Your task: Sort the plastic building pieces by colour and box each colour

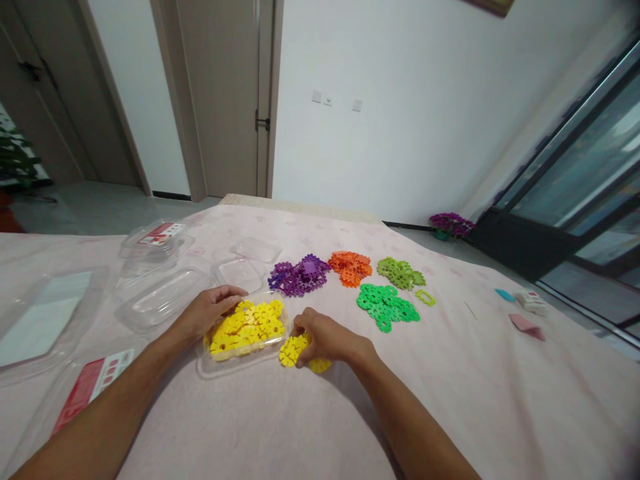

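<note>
Right hand (325, 337) closed on yellow notched plastic discs (291, 351); left hand (210, 310) gripping clear tray (235, 365) rim.

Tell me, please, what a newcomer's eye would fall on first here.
Yellow pieces fill a clear tray at the centre; the left hand touches its rim and the right hand covers loose yellow ones beside it. Behind lie a purple pile, an orange pile and green piles on the pink cloth.

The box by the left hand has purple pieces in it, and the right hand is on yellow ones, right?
Not quite: the head view shows the box holds yellow pieces, not purple. The left hand touches it, and the right hand does cover loose yellow pieces.
</note>
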`<state>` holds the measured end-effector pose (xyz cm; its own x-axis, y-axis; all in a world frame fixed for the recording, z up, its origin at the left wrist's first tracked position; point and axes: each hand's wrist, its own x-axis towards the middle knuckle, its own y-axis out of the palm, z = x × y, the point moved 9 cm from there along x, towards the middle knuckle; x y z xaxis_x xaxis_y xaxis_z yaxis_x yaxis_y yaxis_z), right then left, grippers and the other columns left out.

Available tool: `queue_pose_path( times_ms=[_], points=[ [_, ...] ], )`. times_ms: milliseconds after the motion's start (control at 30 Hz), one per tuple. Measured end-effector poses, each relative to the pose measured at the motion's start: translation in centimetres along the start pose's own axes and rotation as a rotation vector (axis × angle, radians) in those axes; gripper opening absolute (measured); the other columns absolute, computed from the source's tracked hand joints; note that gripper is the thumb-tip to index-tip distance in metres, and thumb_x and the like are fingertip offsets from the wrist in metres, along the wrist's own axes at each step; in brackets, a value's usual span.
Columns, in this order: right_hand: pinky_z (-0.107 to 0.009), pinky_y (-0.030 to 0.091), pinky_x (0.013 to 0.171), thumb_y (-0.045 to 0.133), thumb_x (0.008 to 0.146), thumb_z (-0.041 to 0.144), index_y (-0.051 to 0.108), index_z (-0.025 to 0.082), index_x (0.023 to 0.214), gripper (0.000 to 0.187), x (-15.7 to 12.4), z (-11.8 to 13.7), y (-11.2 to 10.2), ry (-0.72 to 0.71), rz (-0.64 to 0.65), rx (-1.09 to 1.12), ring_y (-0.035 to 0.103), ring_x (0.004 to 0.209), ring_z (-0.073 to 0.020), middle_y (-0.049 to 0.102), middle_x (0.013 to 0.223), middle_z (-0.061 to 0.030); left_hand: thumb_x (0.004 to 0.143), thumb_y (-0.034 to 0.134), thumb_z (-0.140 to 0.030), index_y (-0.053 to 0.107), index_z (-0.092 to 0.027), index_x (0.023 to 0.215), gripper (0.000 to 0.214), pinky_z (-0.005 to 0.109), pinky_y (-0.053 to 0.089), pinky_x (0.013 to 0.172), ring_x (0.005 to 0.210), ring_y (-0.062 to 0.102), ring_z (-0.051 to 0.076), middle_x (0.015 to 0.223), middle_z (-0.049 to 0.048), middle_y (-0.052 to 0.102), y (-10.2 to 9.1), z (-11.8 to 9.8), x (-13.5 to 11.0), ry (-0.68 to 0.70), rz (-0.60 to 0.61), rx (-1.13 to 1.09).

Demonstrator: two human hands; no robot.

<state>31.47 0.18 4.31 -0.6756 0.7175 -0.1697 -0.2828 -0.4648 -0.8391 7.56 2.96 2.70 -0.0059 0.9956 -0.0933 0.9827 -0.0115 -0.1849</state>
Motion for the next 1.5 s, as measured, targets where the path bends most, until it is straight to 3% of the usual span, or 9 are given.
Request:
queue_pose_path(
  times_ms=[167,400,633,767,933,1067,1200,1333,1500],
  points=[
    [-0.022,0.036,0.062,0.087,0.057,0.036,0.063,0.02,0.094,0.047,0.4,0.1,0.2,0.001,-0.001,-0.008,0.053,0.078,-0.0145,0.062,0.095,-0.0001,0.063,0.076,-0.052,0.073,-0.015,0.097,0.05,0.03,0.046,0.067,0.071,0.061,0.019,0.076,0.0047,0.069,0.0,-0.5,-0.2,0.012,-0.012,0.012],
    [-0.021,0.04,0.06,0.083,0.058,0.028,0.067,0.02,0.098,0.044,0.4,0.3,0.3,0.051,0.023,0.105,0.059,0.075,-0.0144,0.068,0.09,0.0007,0.064,0.076,-0.049,0.073,-0.016,0.096,0.046,0.03,0.047,0.07,0.072,0.061,0.019,0.078,0.004,0.069,0.1,-0.3,-0.2,0.008,-0.016,-0.019],
    [-0.019,0.044,0.05,0.073,0.065,0.021,0.067,0.018,0.087,0.023,0.0,-1.0,1.7,0.209,0.145,0.41,0.059,0.057,-0.0118,0.067,0.073,0.0021,0.069,0.073,-0.046,0.072,-0.014,0.099,0.044,0.029,0.045,0.069,0.072,0.061,0.018,0.08,0.0044,0.069,0.1,0.0,0.1,0.014,0.005,0.007],
    [-0.019,0.042,0.048,0.071,0.063,0.023,0.064,0.016,0.076,0.017,0.0,-3.2,-0.4,0.233,0.018,0.424,0.058,0.056,-0.0125,0.064,0.066,0.0023,0.07,0.072,-0.044,0.073,-0.015,0.099,0.041,0.029,0.044,0.066,0.069,0.059,0.017,0.076,0.0035,0.068,0.1,-0.3,0.0,0.027,0.003,0.015],
    [-0.021,0.041,0.05,0.073,0.064,0.03,0.061,0.017,0.079,0.022,0.0,-4.8,-4.3,0.267,-0.262,0.628,0.055,0.055,-0.012,0.062,0.066,0.0024,0.068,0.073,-0.045,0.073,-0.015,0.095,0.04,0.029,0.044,0.065,0.068,0.059,0.018,0.075,0.004,0.068,0.2,-0.4,-0.2,0.027,-0.016,0.014],
    [-0.022,0.043,0.053,0.074,0.065,0.032,0.063,0.016,0.081,0.025,1.6,-2.4,-5.8,0.239,-0.41,0.764,0.056,0.058,-0.0123,0.064,0.069,0.0007,0.07,0.071,-0.047,0.072,-0.014,0.1,0.045,0.03,0.045,0.066,0.071,0.061,0.019,0.079,0.0052,0.069,0.4,-0.3,0.0,0.042,-0.013,0.019],
    [-0.023,0.047,0.058,0.077,0.066,0.036,0.065,0.016,0.086,0.031,4.5,2.0,-5.2,0.129,-0.43,0.852,0.059,0.063,-0.0133,0.066,0.075,0.0001,0.069,0.072,-0.049,0.071,-0.014,0.099,0.046,0.03,0.046,0.067,0.07,0.062,0.019,0.079,0.0051,0.069,0.7,-0.2,0.0,0.034,-0.009,-0.029],
    [-0.026,0.049,0.07,0.075,0.073,0.041,0.069,0.017,0.095,0.033,6.4,4.9,-4.1,-0.007,-0.35,0.625,0.064,0.077,-0.0166,0.07,0.085,-0.0011,0.069,0.073,-0.05,0.071,-0.013,0.099,0.048,0.03,0.046,0.067,0.069,0.062,0.018,0.077,0.0047,0.069,0.8,-0.3,-0.1,0.04,-0.002,-0.072],
    [-0.028,0.047,0.083,0.059,0.087,0.027,0.07,0.02,0.103,0.02,4.7,2.6,-6.5,0.02,-0.607,0.321,0.064,0.089,-0.0166,0.072,0.099,-0.0031,0.074,0.065,-0.063,0.073,-0.014,0.101,0.057,0.032,0.049,0.074,0.08,0.064,0.022,0.086,0.008,0.072,0.7,-0.7,-0.2,0.06,-0.016,-0.059]
  ],
)
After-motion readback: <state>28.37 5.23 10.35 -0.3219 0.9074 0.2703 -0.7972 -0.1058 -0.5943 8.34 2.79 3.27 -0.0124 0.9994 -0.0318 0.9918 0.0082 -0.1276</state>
